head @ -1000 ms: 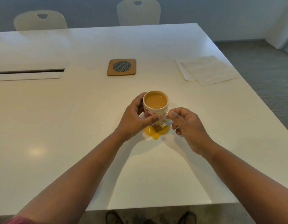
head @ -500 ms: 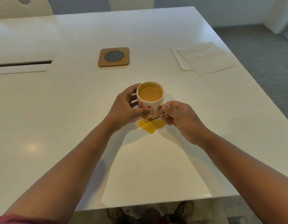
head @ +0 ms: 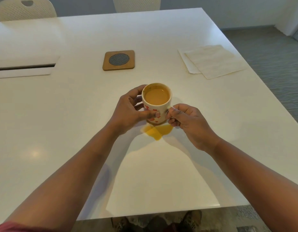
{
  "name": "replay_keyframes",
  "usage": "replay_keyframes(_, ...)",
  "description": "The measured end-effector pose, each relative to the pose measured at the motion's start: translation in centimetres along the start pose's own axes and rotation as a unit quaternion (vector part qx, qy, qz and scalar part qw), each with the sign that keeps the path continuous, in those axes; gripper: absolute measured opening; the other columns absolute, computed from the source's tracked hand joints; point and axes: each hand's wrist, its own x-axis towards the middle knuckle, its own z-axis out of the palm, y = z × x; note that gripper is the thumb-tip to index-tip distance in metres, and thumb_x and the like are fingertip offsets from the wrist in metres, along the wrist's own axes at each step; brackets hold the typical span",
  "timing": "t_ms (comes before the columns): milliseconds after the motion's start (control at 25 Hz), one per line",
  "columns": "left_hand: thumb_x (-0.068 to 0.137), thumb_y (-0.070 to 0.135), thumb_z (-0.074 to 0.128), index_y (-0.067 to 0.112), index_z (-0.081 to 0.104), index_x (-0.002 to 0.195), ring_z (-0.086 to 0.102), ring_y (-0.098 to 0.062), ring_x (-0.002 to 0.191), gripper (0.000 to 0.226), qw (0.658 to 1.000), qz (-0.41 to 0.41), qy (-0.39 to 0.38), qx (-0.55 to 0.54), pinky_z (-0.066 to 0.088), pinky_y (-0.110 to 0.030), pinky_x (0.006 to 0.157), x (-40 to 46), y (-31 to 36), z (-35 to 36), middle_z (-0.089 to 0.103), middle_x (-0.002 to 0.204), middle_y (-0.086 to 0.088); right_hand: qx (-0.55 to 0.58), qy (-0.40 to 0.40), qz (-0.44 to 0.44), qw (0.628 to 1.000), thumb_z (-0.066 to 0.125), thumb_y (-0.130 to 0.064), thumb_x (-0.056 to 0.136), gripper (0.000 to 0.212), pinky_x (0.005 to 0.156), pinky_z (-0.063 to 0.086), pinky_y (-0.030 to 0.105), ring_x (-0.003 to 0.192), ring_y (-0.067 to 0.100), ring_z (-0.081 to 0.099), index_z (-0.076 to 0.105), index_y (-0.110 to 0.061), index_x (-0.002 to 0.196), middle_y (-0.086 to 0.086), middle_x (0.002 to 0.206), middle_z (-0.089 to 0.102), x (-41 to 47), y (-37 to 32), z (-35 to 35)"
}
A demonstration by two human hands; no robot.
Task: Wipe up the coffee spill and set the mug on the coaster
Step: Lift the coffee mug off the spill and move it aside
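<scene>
The white tabletop (head: 78, 114) fills the view, and at its centre stands the mug (head: 156, 104), nearly full of milky coffee, with the coffee spill (head: 157, 131) pooled on the surface just at its 6 o'clock side, touching the base. Far off at 11 o'clock from the mug lies the wooden coaster (head: 119, 60), bare; at 2 o'clock, near the table's right edge, lie the paper napkins (head: 211, 61), untouched. Judging by this, the step in hand is lifting the mug clear of the puddle; neither wiping nor placing is done. The next move calls for a level carry to the coaster, since the coffee sits close to the rim, then a reach for a napkin. The left hand (head: 129, 113) curls round the mug's left wall, thumb pressed across the front. The right hand (head: 186, 121) has a tight pinching grip at the mug's right side, apparently on the handle, which its fingers hide.
</scene>
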Motion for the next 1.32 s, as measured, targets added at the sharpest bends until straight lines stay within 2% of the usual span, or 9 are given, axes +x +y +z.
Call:
replay_keyframes(160,0.064,0.031,0.094,0.039,0.057,0.132,0.065,-0.006,0.121,0.078,1.0,0.001,0.001,-0.002,0.059,-0.024,0.088,0.2,1.0,0.1,0.069,0.125,0.022,0.004,0.004,-0.01,1.0,0.054,-0.028,0.104,0.03,0.068,0.051,0.02,0.075,0.012,0.057,0.071,-0.008,0.089,-0.001,0.079,0.066,0.0,-0.7,-0.1)
replay_keyframes(400,0.061,0.036,0.093,0.038,0.058,0.132,0.066,-0.009,0.12,0.079,1.0,0.001,-0.017,0.005,0.06,-0.028,0.09,0.6,1.7,0.2,0.069,0.126,0.018,0.003,0.013,-0.005,1.0,0.053,-0.029,0.104,0.03,0.071,0.052,0.024,0.079,0.016,0.058,0.072,-0.013,0.088,0.004,0.082,0.067,-0.3,-0.8,-0.3)
replay_keyframes(600,0.061,0.032,0.094,0.037,0.06,0.13,0.066,-0.011,0.12,0.078,0.999,0.008,-0.05,0.0,0.061,-0.03,0.091,1.8,2.5,1.8,0.071,0.125,0.014,0.012,0.038,-0.011,0.999,0.053,-0.028,0.104,0.031,0.072,0.052,0.025,0.078,0.014,0.058,0.071,-0.006,0.093,0.005,0.083,0.067,-1.2,-0.9,-1.9)
replay_keyframes(840,0.067,0.018,0.097,0.027,0.062,0.134,0.067,-0.016,0.121,0.076,0.993,0.028,-0.116,-0.01,0.061,-0.032,0.09,4.3,3.1,7.3,0.071,0.127,0.007,-0.006,0.125,-0.012,0.992,0.051,-0.025,0.104,0.033,0.068,0.053,0.022,0.072,0.01,0.059,0.072,-0.008,0.086,0.005,0.078,0.066,-3.9,-1.1,-6.5)
replay_keyframes(920,0.067,0.015,0.096,0.03,0.062,0.132,0.067,-0.017,0.121,0.075,0.99,0.033,-0.138,-0.013,0.061,-0.034,0.091,5.2,3.3,10.0,0.071,0.127,0.008,-0.012,0.16,-0.013,0.987,0.05,-0.025,0.104,0.034,0.067,0.053,0.022,0.072,0.012,0.06,0.072,-0.012,0.082,0.007,0.077,0.066,-5.2,-1.1,-8.6)
replay_keyframes(1040,0.068,0.017,0.096,0.038,0.061,0.128,0.067,-0.012,0.119,0.072,0.985,0.043,-0.17,-0.009,0.061,-0.029,0.089,6.3,3.9,14.2,0.07,0.125,0.014,-0.013,0.208,-0.011,0.978,0.051,-0.026,0.101,0.034,0.068,0.053,0.026,0.073,0.015,0.06,0.072,-0.016,0.077,0.008,0.077,0.066,-7.1,-1.0,-11.5)
replay_keyframes(1320,0.069,0.024,0.096,0.031,0.06,0.135,0.067,-0.012,0.117,0.075,0.975,0.049,-0.218,-0.015,0.062,-0.028,0.089,7.7,4.7,23.1,0.068,0.128,0.013,-0.008,0.308,-0.013,0.951,0.053,-0.027,0.094,0.033,0.068,0.05,0.034,0.072,0.022,0.057,0.072,-0.018,0.068,0.02,0.081,0.067,-11.0,-0.5,-17.2)
